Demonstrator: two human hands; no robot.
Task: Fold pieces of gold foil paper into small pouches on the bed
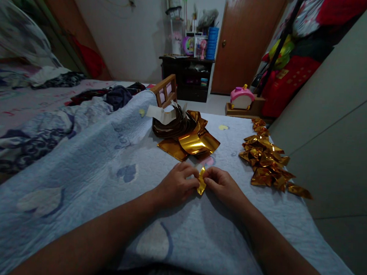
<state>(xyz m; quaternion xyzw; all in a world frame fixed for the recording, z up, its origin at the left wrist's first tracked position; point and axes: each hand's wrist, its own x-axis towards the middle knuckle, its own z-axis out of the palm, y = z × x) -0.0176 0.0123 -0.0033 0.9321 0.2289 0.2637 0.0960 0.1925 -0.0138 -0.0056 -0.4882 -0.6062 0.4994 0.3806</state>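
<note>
Between my two hands is a small folded piece of gold foil paper (pixel 202 184), narrow and pointed at its lower end, just over the bedspread. My left hand (pixel 182 181) pinches its left side with bent fingers. On the right side, my right hand (pixel 222 182) grips it between thumb and curled fingers. Beyond my hands lies a stack of foil paper sheets (pixel 173 125), dark-edged with pale backs, some curling up. Loose shiny gold sheets (pixel 198 143) spread in front of that stack. A pile of folded gold foil pieces (pixel 262 160) lies to the right.
A light blue bedspread (pixel 109 199) with heart patterns covers the surface under my hands. Crumpled bedding and clothes (pixel 118 97) lie at the left. A wooden frame (pixel 165 90) stands behind the stack. A pale cabinet (pixel 331 118) borders the right edge, and a pink toy case (pixel 242 97) sits beyond.
</note>
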